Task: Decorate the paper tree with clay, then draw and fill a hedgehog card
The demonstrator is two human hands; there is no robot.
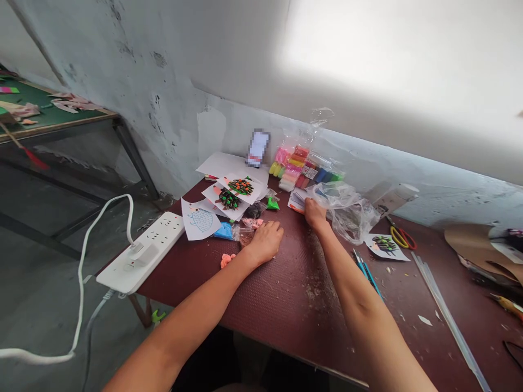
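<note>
My left hand rests on the table with its fingers bent and slightly apart, beside a brown clay packet. Close by lie a blue clay packet, a pink packet and a loose salmon-pink clay lump. My right hand is closed at the edge of a white and orange printed card, next to a crumpled clear plastic bag; its fingertips are partly hidden. Left of the hands lie paper sheets with a blue hedgehog drawing and clay-decorated hedgehogs.
Coloured clay packs and a blurred phone stand by the wall. A power strip lies along the left edge. On the right are blue-handled tools, scissors, a hedgehog card and clear sticks.
</note>
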